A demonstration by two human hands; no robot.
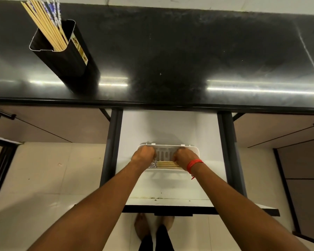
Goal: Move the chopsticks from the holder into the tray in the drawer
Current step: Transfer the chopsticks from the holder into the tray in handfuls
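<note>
A black rectangular holder (65, 57) stands on the dark counter at the far left, with several wooden and blue-patterned chopsticks (45, 24) sticking out of it. In the open white drawer (170, 127) below lies a white slotted tray (195, 151). A few chopsticks (166, 164) lie flat along its near side. My left hand (143, 155) and my right hand (185, 157) are both down in the tray, one at each end of those chopsticks, knuckles up and fingers curled under. Whether the fingers grip anything is hidden.
The glossy black counter (188, 51) runs across the top, its front edge overhanging the drawer. Dark drawer rails (112, 142) flank the drawer on both sides. Closed cabinet fronts with black handles (2, 114) sit to either side. My feet (152, 230) stand on the tiled floor.
</note>
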